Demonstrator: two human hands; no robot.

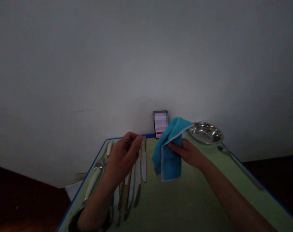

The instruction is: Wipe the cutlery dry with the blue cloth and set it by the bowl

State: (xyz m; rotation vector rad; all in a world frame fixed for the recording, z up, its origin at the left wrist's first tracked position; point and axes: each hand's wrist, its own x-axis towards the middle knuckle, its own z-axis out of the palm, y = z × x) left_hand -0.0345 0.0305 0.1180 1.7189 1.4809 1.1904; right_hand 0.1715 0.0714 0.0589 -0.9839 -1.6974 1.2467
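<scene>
My right hand (pixel 186 151) is closed on a folded blue cloth (pixel 171 154) with a pale edge, held above the table. The cloth hangs down from my fingers and thumb. My left hand (pixel 124 158) hovers over the cutlery on the left, with its fingers curled in toward the thumb. Nothing shows sticking out of it, and its palm is turned out of sight. Just right of it lies a table knife (pixel 143 164). Several more knives (pixel 137 187) and wooden chopsticks (pixel 127 190) lie side by side below, partly covered by my left hand and forearm.
Spoons (pixel 98 165) and pale-handled cutlery (pixel 92 183) lie along the table's left edge. A shiny metal bowl (pixel 206 133) stands at the back right, with a long spoon (pixel 240 166) in front. A phone (pixel 161 124) leans against the wall (pixel 146 64) behind the green table (pixel 180 206).
</scene>
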